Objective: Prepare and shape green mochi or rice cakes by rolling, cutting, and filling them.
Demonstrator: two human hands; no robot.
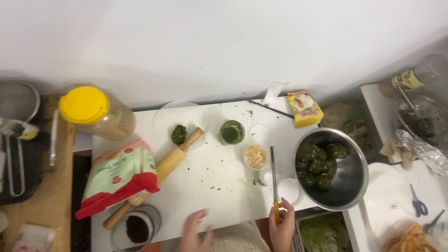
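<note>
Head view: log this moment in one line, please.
left hand open, on table edge | right hand grips knife handle | steel bowl holds green balls | rolling pin lying idle

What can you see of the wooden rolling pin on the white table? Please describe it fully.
The rolling pin is light brown wood, with a thick round body and a thinner handle at each end. It lies flat and diagonal on the white table, one handle up near a small green dough ball, the other down by a jar of dark powder. A red and green bag lies over its lower part. Neither hand touches it.
</note>
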